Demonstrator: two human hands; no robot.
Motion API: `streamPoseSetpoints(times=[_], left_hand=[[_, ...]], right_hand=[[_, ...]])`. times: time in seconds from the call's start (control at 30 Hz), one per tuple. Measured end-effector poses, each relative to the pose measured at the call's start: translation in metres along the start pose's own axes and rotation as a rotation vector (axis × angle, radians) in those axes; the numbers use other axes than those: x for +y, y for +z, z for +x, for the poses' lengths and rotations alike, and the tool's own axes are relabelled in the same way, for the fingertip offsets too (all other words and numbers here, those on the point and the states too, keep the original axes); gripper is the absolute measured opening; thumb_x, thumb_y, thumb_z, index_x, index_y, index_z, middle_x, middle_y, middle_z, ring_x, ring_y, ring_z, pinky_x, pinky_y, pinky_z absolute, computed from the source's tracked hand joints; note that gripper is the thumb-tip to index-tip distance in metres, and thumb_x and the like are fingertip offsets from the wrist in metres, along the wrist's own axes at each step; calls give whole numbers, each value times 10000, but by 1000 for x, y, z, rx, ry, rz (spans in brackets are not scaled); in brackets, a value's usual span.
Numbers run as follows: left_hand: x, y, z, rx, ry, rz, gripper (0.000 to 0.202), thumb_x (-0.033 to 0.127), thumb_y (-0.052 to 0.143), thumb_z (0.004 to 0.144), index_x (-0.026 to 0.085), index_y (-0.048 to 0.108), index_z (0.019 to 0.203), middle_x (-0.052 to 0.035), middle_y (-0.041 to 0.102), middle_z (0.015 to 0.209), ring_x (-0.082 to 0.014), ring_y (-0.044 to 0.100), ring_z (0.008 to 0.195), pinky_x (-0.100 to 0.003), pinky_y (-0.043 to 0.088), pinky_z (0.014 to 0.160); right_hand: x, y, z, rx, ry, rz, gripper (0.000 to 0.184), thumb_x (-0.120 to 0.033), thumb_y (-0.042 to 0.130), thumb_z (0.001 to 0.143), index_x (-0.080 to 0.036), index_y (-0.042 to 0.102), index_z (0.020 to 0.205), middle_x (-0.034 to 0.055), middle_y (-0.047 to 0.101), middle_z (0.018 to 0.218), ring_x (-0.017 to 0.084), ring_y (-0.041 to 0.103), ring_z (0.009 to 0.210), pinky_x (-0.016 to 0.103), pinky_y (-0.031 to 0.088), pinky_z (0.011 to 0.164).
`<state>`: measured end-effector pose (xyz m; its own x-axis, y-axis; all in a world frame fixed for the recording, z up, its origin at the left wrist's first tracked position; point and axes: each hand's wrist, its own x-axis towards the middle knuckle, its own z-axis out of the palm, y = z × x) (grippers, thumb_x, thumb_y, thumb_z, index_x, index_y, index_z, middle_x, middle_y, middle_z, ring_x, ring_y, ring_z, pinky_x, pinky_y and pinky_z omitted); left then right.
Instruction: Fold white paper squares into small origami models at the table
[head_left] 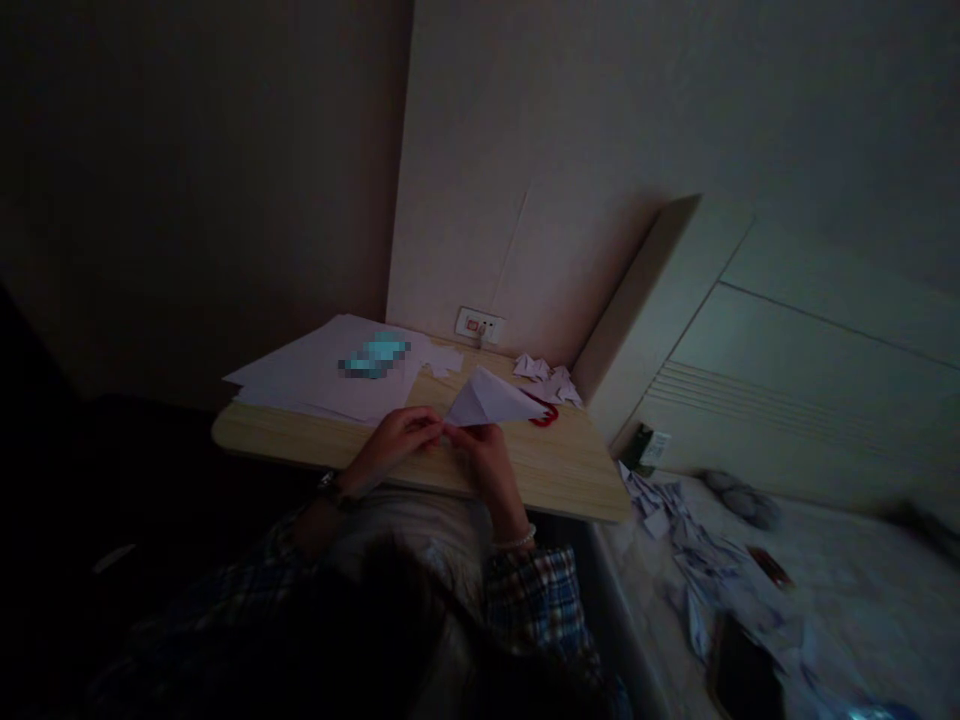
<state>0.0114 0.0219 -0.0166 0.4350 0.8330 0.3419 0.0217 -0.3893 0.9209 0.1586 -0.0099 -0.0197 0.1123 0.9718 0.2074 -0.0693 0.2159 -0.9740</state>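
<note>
A white sheet of paper folded into a triangle (491,398) lies on the light wooden table (570,475). My left hand (401,435) pinches its near corner, fingers closed. My right hand (484,455), with a bead bracelet at the wrist, grips the same near edge right beside the left hand. Red scissors (545,417) lie partly hidden under the paper's far side. The room is dim.
A stack of white sheets (322,375) covers the table's left part. Several small folded papers (547,378) lie by the wall under a socket (478,325). To the right is a bed (840,560) strewn with more folded papers (675,520) and a dark phone (742,680).
</note>
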Motion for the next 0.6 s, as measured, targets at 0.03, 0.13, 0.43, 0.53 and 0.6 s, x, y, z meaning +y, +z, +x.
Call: streamPoseSetpoints(times=[0.03, 0.13, 0.43, 0.53, 0.6], left_hand=[[2, 0, -1, 0, -7, 0, 279, 423, 596, 719, 153, 598, 650, 27, 544, 550, -113, 493, 529, -226, 402, 540], [6, 2, -2, -2, -21, 8, 282, 425, 607, 719, 155, 597, 639, 29, 542, 549, -115, 503, 538, -227, 412, 552], [0, 1, 0, -46, -22, 0, 306, 455, 618, 709, 155, 589, 650, 21, 565, 574, -112, 512, 534, -228, 423, 547], [1, 2, -1, -56, -51, -20, 308, 457, 634, 692, 157, 581, 648, 14, 580, 587, -120, 528, 548, -241, 445, 569], [1, 2, -1, -57, -65, -52, 306, 456, 641, 688, 157, 580, 663, 4, 597, 618, -131, 550, 582, -253, 460, 600]], right_hand=[[0, 1, 0, 25, 9, -8, 232, -359, 725, 575, -176, 588, 611, -32, 562, 553, 111, 464, 543, 256, 363, 562], [0, 0, -1, 82, -20, -23, 242, -367, 710, 592, -188, 548, 582, -51, 527, 529, 101, 445, 532, 247, 347, 550], [-2, -1, -3, 131, -70, -22, 270, -391, 696, 616, -186, 524, 582, -60, 512, 527, 96, 439, 543, 243, 346, 558], [-1, -3, -2, 158, -99, -20, 276, -384, 701, 621, -185, 514, 579, -62, 507, 530, 90, 439, 540, 235, 349, 554], [0, -3, -2, 162, -102, -15, 283, -378, 708, 618, -187, 505, 573, -63, 504, 528, 87, 442, 534, 232, 351, 551]])
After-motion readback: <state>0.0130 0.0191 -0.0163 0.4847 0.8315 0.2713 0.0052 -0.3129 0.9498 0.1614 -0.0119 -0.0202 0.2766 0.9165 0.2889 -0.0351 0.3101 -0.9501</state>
